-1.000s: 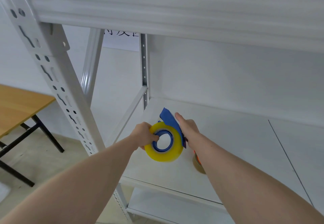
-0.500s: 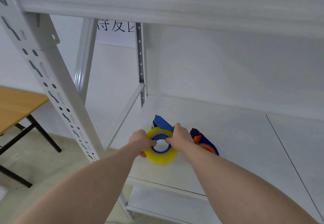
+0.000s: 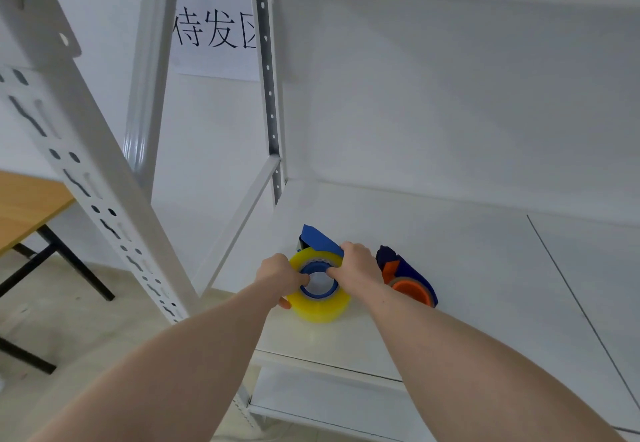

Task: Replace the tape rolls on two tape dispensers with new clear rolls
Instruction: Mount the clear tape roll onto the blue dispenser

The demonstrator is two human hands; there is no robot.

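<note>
Tape roll (image 3: 320,303), gripped by left hand (image 3: 282,277) and right hand (image 3: 356,265), hides most of its blue dispenser (image 3: 318,241).

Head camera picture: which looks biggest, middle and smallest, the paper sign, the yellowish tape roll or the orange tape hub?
1. White paper sign with black characters, though it hangs farther back and is partly hidden.
2. Yellowish clear tape roll.
3. Orange round hub of the second dispenser, partly hidden.
</note>
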